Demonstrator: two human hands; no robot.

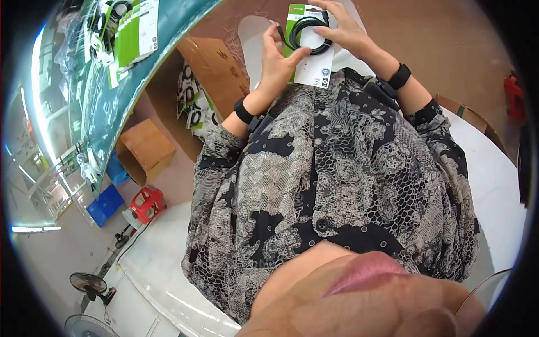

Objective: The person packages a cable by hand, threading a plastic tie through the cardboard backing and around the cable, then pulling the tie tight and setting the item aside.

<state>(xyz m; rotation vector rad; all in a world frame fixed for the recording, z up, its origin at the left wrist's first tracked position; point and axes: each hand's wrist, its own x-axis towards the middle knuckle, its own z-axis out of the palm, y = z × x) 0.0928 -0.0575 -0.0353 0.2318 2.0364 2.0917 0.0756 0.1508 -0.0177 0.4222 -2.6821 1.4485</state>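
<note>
A coiled black cable [297, 32] lies against a green and white backing card [313, 76] at the top of the head view, above my lap. My left hand [276, 66] pinches the card's left side, its thumb across the lower part of the coil. By its index finger a cable end with a plug [281, 31] sticks up. My right hand [347, 32] grips the coil from the right, thumb on the cable and fingers over the card's upper edge. The fingertips behind the card are hidden.
At upper left, more carded cables [137, 42] are heaped on a green table [168, 25]. Below its edge an open cardboard box [210, 62] holds several packs [193, 106]. Another carton [147, 147], a blue bin [105, 205] and a red stool [147, 204] stand at left.
</note>
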